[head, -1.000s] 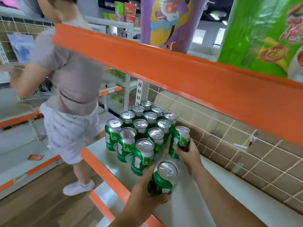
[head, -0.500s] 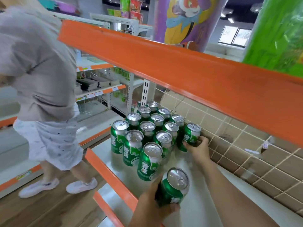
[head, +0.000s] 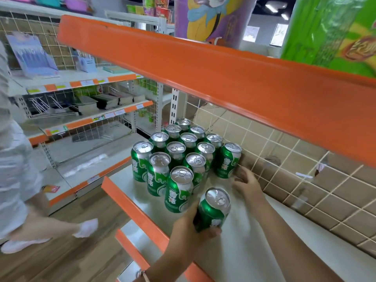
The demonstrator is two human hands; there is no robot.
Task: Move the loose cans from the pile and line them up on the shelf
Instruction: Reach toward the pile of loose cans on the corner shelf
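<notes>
Placing step: left hand (head: 190, 224) wrapped round a green can (head: 213, 209), tilted over the shelf (head: 244, 241) front. Right hand (head: 247, 183), fingers loose, sits beside the back-row can (head: 227, 160) by the grid wall. Next: stand it upright beside the front can (head: 179, 190).

Cans I see (head: 179, 192): green with white lettering and swirls, silver tops.
Shelf (head: 254, 241): white, orange front edge.
Back panel (head: 305, 180): tan, cream wire grid.
Floor (head: 61, 261): brown wood grain, as I read it.
</notes>
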